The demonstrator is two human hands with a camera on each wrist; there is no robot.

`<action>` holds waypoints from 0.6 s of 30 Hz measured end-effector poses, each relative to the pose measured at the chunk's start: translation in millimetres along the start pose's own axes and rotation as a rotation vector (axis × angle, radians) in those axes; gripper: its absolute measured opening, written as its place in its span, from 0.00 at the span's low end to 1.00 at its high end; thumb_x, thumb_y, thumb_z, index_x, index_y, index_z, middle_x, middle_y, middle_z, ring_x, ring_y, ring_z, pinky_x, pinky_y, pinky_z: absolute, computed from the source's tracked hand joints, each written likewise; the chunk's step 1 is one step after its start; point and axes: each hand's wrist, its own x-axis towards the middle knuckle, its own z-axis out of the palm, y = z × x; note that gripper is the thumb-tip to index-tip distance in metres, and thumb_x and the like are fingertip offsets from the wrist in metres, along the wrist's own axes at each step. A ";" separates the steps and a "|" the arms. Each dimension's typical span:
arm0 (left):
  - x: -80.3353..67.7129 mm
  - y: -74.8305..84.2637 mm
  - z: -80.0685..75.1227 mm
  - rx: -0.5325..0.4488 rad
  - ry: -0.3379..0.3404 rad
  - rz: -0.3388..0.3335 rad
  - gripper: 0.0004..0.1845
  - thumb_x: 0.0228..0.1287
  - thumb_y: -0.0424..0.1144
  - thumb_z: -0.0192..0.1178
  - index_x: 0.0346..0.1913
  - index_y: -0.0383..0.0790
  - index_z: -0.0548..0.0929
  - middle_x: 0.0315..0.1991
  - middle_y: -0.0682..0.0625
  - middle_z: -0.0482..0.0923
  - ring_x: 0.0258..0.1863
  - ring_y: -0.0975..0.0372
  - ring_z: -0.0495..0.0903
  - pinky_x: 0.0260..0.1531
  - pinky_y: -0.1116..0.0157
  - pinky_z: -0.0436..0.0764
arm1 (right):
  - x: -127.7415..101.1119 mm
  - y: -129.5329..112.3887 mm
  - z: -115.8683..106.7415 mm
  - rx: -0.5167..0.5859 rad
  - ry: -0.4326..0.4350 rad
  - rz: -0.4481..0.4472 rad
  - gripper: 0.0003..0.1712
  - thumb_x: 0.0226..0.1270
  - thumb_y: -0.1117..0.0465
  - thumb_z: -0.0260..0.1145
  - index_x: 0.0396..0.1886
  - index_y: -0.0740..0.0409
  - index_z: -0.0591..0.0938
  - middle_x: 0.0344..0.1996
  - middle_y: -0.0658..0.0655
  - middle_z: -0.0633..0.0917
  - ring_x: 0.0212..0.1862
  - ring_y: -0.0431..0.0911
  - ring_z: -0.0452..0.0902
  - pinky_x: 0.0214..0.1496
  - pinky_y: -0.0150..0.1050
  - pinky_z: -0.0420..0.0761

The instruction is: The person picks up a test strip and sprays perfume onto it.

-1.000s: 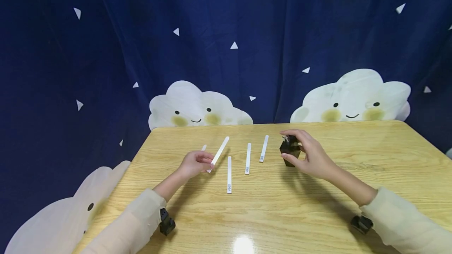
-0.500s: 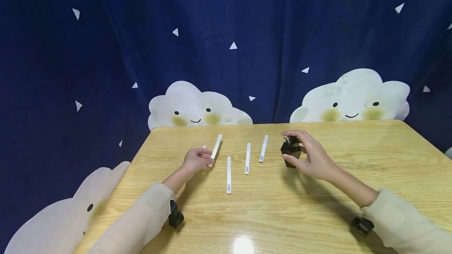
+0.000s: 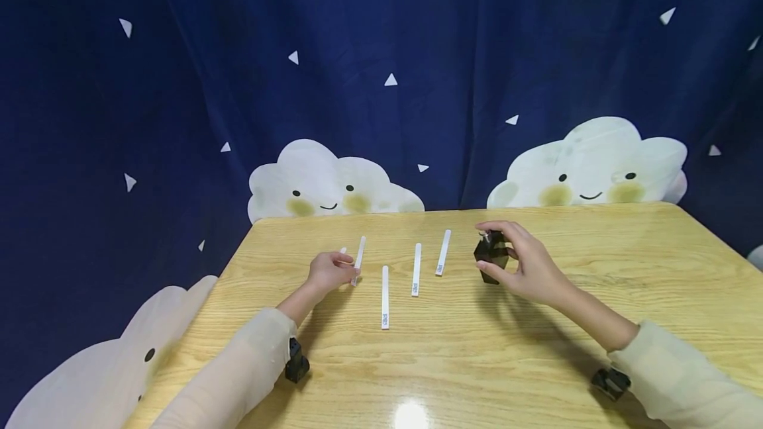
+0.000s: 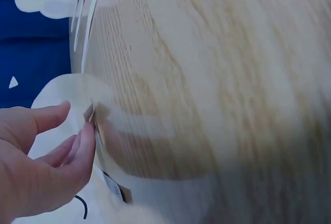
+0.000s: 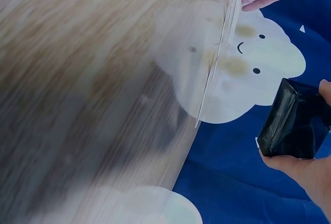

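We note the left hand point(image 3: 330, 271) pinching a white strip point(image 3: 358, 260) low by its near end, on the wooden table point(image 3: 536, 349). Right hand point(image 3: 524, 260) curls around a small black bottle point(image 3: 491, 253), lifted slightly. Three more strips point(image 3: 415, 269) lie between the hands, apart from both.

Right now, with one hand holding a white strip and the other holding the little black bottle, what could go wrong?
1. The right hand holds the black bottle above the table; a loose grip could let it drop or tip.
2. The left hand pinches only one end of a strip, so it might slip or bend.
3. Three more strips lie loose between the hands; a sleeve could nudge them out of line.
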 end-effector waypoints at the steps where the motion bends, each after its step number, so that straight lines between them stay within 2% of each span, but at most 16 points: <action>1: -0.5 -0.1 -0.3 0.037 0.010 0.014 0.16 0.54 0.31 0.68 0.46 0.28 0.82 0.40 0.36 0.85 0.26 0.64 0.83 0.29 0.70 0.84 | 0.1 -0.2 -0.1 0.000 0.001 0.000 0.35 0.48 0.68 0.76 0.58 0.57 0.75 0.53 0.58 0.80 0.49 0.31 0.70 0.37 0.40 0.87; 5: -1.1 0.1 -2.1 0.102 0.033 0.053 0.15 0.53 0.32 0.68 0.44 0.28 0.83 0.40 0.36 0.85 0.28 0.59 0.85 0.27 0.71 0.82 | -0.1 -0.4 -0.4 0.002 0.005 0.005 0.34 0.48 0.68 0.76 0.58 0.59 0.75 0.53 0.58 0.80 0.49 0.31 0.71 0.37 0.40 0.87; 9: -1.8 0.7 -3.9 0.089 0.030 0.059 0.15 0.54 0.31 0.68 0.45 0.29 0.83 0.40 0.36 0.86 0.30 0.58 0.85 0.28 0.71 0.83 | -1.4 1.3 -0.8 0.007 0.005 0.005 0.34 0.48 0.69 0.76 0.58 0.59 0.75 0.53 0.59 0.79 0.49 0.30 0.71 0.38 0.41 0.88; 14: -5.5 -0.8 -3.3 0.064 0.001 0.088 0.14 0.55 0.31 0.67 0.45 0.30 0.83 0.40 0.38 0.86 0.34 0.60 0.84 0.29 0.73 0.81 | -5.1 4.6 -2.5 0.006 0.005 0.000 0.34 0.48 0.70 0.76 0.58 0.59 0.75 0.53 0.59 0.79 0.50 0.30 0.70 0.38 0.42 0.88; 18: -12.4 -1.8 -1.2 0.034 -0.053 0.129 0.14 0.56 0.30 0.66 0.46 0.29 0.82 0.39 0.38 0.86 0.34 0.60 0.84 0.31 0.71 0.82 | -8.4 7.1 -3.1 -0.036 0.006 -0.005 0.34 0.48 0.68 0.76 0.58 0.58 0.76 0.53 0.57 0.80 0.51 0.31 0.71 0.37 0.40 0.87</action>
